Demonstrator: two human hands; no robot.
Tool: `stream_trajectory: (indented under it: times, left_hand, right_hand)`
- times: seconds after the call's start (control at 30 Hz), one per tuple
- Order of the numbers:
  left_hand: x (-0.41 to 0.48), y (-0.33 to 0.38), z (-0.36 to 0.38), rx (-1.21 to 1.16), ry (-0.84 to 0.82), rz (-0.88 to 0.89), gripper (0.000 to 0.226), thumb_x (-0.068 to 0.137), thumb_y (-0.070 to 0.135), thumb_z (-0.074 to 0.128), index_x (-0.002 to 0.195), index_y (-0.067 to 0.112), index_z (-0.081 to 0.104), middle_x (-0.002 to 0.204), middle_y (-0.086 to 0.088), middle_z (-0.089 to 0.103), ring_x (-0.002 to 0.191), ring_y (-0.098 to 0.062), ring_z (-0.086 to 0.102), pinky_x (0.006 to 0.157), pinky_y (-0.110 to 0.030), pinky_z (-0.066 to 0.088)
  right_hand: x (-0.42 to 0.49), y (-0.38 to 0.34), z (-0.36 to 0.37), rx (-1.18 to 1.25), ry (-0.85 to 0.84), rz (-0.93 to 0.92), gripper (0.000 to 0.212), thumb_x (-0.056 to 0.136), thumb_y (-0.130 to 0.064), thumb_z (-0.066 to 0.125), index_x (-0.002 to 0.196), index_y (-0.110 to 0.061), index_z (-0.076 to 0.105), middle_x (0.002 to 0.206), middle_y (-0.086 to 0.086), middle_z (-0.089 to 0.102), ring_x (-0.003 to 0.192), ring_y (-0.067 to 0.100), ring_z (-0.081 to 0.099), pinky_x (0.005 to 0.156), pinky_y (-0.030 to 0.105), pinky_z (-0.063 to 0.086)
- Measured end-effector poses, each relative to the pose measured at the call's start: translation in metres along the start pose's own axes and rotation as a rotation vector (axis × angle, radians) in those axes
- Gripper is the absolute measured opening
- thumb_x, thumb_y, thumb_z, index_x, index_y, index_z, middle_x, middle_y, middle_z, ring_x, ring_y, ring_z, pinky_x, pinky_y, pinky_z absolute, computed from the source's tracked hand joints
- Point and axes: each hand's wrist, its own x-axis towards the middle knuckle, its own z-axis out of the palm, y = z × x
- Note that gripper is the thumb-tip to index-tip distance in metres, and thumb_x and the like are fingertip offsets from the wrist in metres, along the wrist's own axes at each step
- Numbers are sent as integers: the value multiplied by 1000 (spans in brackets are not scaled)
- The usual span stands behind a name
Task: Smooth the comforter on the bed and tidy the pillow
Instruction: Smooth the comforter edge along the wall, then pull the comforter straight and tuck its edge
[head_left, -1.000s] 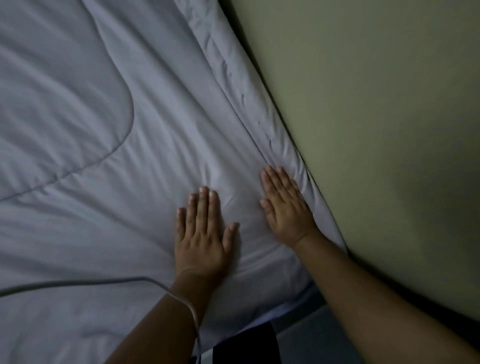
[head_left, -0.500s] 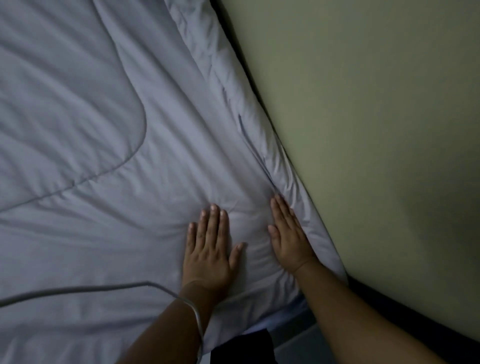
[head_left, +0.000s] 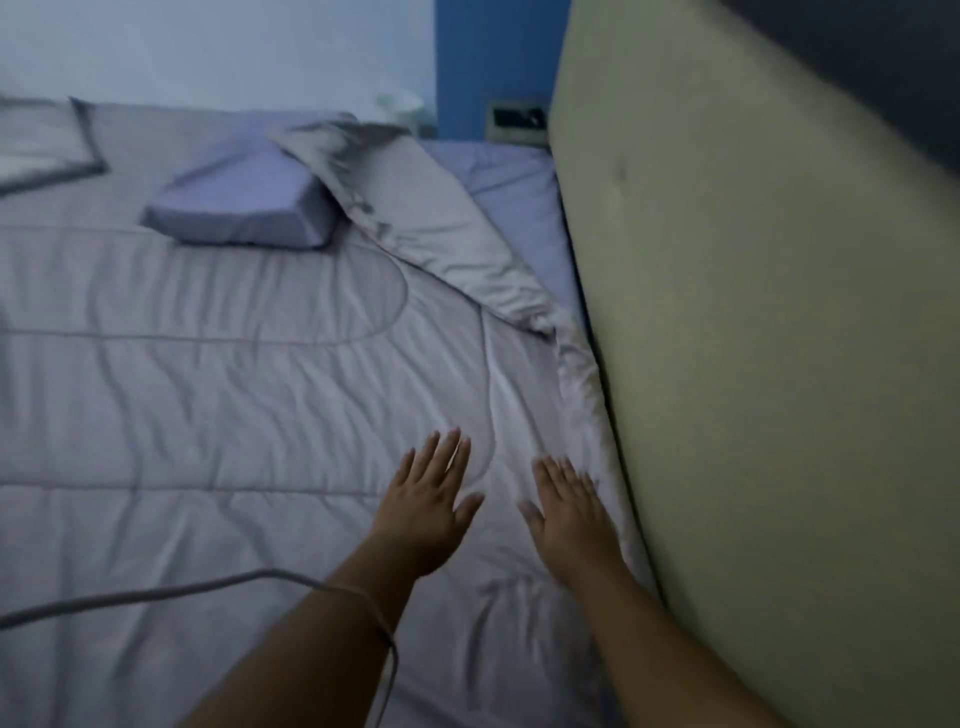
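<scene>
A pale grey quilted comforter (head_left: 218, 415) covers the bed, wrinkled across its middle. Its far right corner (head_left: 447, 228) is folded back and bares a lilac sheet (head_left: 509, 192). A lilac block-shaped pillow (head_left: 244, 202) lies on the comforter at the far middle. My left hand (head_left: 428, 506) rests flat on the comforter, fingers spread. My right hand (head_left: 569, 512) lies flat beside it, close to the comforter's right edge, fingers apart. Neither hand holds anything.
A tall padded beige panel (head_left: 753, 364) stands along the bed's right side, touching the comforter edge. A grey cable (head_left: 156, 595) runs from the left to my left forearm. A blue wall strip (head_left: 493, 62) with a socket plate (head_left: 517, 117) is at the back.
The view has lifted from close over the comforter to look along the bed, bringing the pillow and folded corner into sight. Both hands stay flat and have slid forward on the comforter.
</scene>
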Motion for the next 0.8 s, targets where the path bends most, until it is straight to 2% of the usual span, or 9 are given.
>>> stream_trajectory:
  times: [0.07,0.1,0.2,0.4,0.47,0.53,0.6,0.7,0.8]
  left_hand:
    - [-4,-21,-47,12,72,-21,83,74,67,-13,144,24,-17,152,10,-22,145,-14,-17,116,-31,-11]
    - [-9,-33,-71,32,92,-25,84,73,67,-13,146,25,-15,153,10,-21,145,-13,-18,117,-33,-10]
    - [-30,-81,-137,95,132,-42,86,72,67,-15,149,27,-12,150,10,-24,141,-10,-21,117,-33,-9]
    - [-90,-213,-244,229,239,-80,91,72,69,-16,150,26,-5,150,12,-20,143,-13,-17,116,-33,-10]
    - [-116,-264,-272,265,259,-98,92,72,71,-17,150,26,-5,151,11,-19,142,-13,-19,116,-31,-11]
    - [-145,-315,-297,306,263,-120,93,70,73,-21,149,25,-6,152,11,-16,142,-15,-17,114,-29,-14]
    - [-180,-358,-316,350,251,-176,95,67,73,-26,147,24,-9,152,10,-17,143,-17,-17,113,-29,-15]
    - [-227,-405,-336,378,208,-313,102,59,70,-31,148,25,-14,147,11,-27,136,-10,-26,115,-33,-13]
    - [-261,-438,-346,373,186,-426,109,53,73,-36,149,25,-14,147,10,-29,139,-9,-24,117,-36,-11]
  right_hand:
    - [22,-33,-43,-3,-8,-90,106,74,-68,-24,147,-9,26,155,7,27,145,23,20,116,34,2]
    - [32,-52,-64,-5,27,-134,112,70,-70,-27,148,-9,24,156,8,26,145,24,17,117,35,2]
    - [55,-119,-116,-17,156,-199,112,73,-74,-21,145,-6,31,153,12,32,144,27,23,117,39,10]
    - [79,-283,-164,-53,258,-339,112,73,-74,-18,144,-5,33,151,14,34,142,27,26,117,40,13]
    - [81,-345,-165,-49,264,-368,102,76,-70,-11,148,-7,25,156,10,24,145,23,18,118,36,8]
    - [81,-406,-159,-45,255,-393,76,93,-59,10,150,-9,18,158,8,17,146,21,11,118,35,4]
    - [76,-462,-150,-47,223,-435,64,99,-49,24,150,-10,19,158,7,17,146,20,11,118,34,3]
    - [62,-533,-136,-57,157,-513,62,100,-47,25,150,-11,18,159,6,17,146,19,10,118,35,3]
    - [53,-583,-131,-86,124,-581,62,100,-48,22,150,-12,15,159,4,14,147,18,8,118,35,2]
